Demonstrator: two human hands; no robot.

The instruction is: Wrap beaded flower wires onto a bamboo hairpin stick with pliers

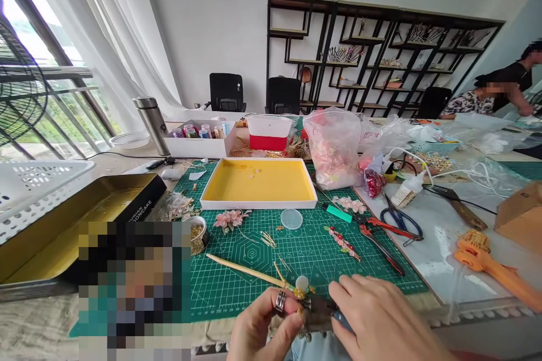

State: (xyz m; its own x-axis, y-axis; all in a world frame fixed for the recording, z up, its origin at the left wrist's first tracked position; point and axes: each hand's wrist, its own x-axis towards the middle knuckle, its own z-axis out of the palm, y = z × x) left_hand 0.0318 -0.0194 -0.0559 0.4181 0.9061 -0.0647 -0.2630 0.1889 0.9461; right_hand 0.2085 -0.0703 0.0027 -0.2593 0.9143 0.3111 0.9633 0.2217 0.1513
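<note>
My left hand (271, 321), with a ring on one finger, is closed in a pinch on the decorated end of a pale, tapered hair stick (245, 271). Small yellow beads (300, 294) and a round whitish piece (302, 282) sit at that end. In my closed right hand (372, 310) is a tool with a blue handle (342, 320), apparently pliers. Its dark metal jaws (315, 311) reach the beads; their tips are partly hidden by my left fingers. Thin gold pieces (267, 239) lie on the green cutting mat (237, 304) beyond my hands.
A yellow-lined tray (258, 205) stands at the mat's back. Pink flower ornaments (231, 219), a jar of gold bits (197, 237) and a round lid (292, 218) lie nearer. Red-handled pliers (383, 251), scissors (392, 211) and an orange clamp-like tool (495, 271) lie right. People (470, 100) work far right.
</note>
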